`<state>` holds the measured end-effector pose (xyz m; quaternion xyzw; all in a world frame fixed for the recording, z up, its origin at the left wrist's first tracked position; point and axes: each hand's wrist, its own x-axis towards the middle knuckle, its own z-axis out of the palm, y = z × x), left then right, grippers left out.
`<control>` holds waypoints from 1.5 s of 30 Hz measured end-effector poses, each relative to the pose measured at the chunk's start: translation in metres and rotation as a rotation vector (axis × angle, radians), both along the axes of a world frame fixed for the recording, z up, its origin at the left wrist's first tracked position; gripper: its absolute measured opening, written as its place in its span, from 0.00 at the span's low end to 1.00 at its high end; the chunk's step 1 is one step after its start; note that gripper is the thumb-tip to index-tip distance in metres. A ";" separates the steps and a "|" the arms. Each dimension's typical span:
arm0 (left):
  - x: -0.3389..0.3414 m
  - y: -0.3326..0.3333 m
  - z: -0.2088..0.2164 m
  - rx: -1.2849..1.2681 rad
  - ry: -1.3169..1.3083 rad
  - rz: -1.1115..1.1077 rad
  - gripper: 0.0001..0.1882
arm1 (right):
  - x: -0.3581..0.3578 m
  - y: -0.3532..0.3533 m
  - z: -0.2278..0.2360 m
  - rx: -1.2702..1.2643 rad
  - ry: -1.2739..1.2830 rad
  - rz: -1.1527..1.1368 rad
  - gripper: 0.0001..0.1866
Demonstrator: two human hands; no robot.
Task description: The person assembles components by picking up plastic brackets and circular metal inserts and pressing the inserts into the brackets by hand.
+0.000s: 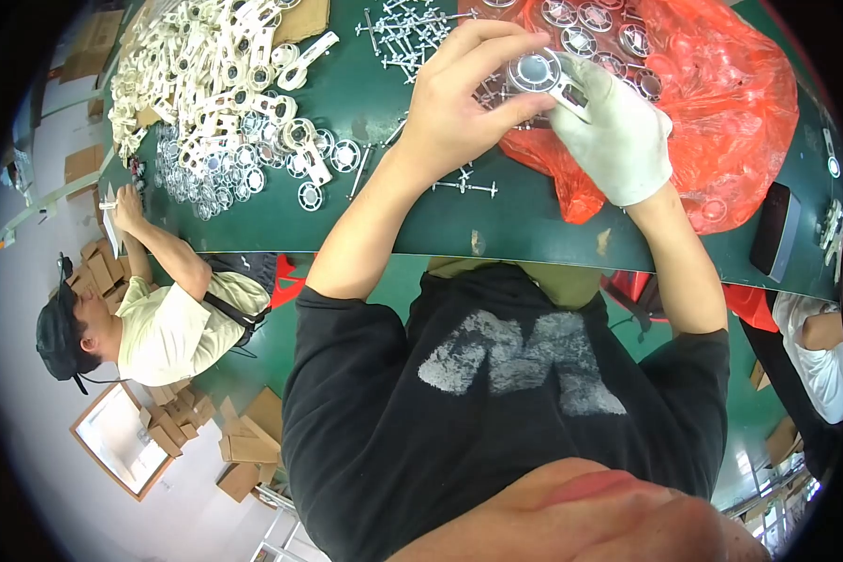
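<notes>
A white plastic part with a round, clear-centred ring [537,71] is held up over the table between my two hands. My bare left hand [459,94] has its thumb and fingertips on either side of the ring. In a white glove, my right hand [616,131] grips the narrow arm of the same part; some of that arm is hidden by the glove. Behind and below the hands lies a red plastic bag [731,122], with several round ringed discs [579,41] on it. Small grey cross-shaped pieces [407,37] are heaped beyond my left hand.
A big pile of cream plastic parts [225,84] covers the table's far left, with clear round discs [201,173] in front. At the right edge stands a black box-shaped object [776,232]. One co-worker [173,318] sits at the left; another person's white sleeve [810,351] shows at right.
</notes>
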<state>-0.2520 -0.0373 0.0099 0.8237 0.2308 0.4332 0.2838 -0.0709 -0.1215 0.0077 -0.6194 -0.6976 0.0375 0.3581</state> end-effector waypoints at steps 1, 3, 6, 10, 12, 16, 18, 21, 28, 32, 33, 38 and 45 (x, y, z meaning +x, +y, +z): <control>0.000 0.000 0.000 0.025 0.013 0.006 0.28 | 0.001 0.000 -0.002 0.055 -0.008 0.006 0.21; -0.001 -0.003 0.001 -0.063 0.000 -0.026 0.28 | 0.000 0.002 0.000 0.080 -0.006 0.010 0.21; -0.001 -0.003 0.003 -0.060 0.001 -0.050 0.28 | -0.001 0.002 0.000 0.103 0.016 0.016 0.21; 0.000 -0.007 0.006 0.143 0.067 -0.030 0.27 | 0.002 -0.003 0.013 -0.186 0.292 0.090 0.20; 0.000 -0.005 0.006 0.246 0.033 -0.098 0.28 | 0.020 0.001 0.023 -0.619 0.569 0.313 0.20; 0.003 -0.011 0.007 0.328 -0.021 -0.248 0.27 | 0.011 0.000 0.034 -0.792 0.642 0.355 0.19; -0.002 -0.010 0.007 0.132 0.011 -0.330 0.32 | 0.009 0.002 0.009 -0.479 0.533 0.387 0.20; -0.003 -0.013 0.014 -0.184 -0.049 -0.360 0.33 | 0.009 0.000 0.002 -0.297 0.387 0.335 0.16; 0.009 -0.021 0.002 -0.482 -0.234 -0.325 0.16 | 0.003 -0.007 0.003 -0.083 0.083 0.280 0.13; 0.003 0.005 0.014 -0.242 0.091 -0.271 0.16 | 0.004 0.000 -0.005 -0.194 0.084 0.209 0.16; 0.000 0.012 0.018 -0.221 0.198 -0.196 0.17 | -0.002 -0.001 0.019 -0.386 0.078 0.152 0.19; -0.028 0.112 0.034 -0.693 0.103 0.124 0.15 | -0.002 0.001 0.033 -0.425 0.214 0.051 0.23; -0.051 0.130 0.040 -0.194 0.641 0.652 0.13 | 0.004 -0.001 0.019 -0.482 0.146 0.093 0.18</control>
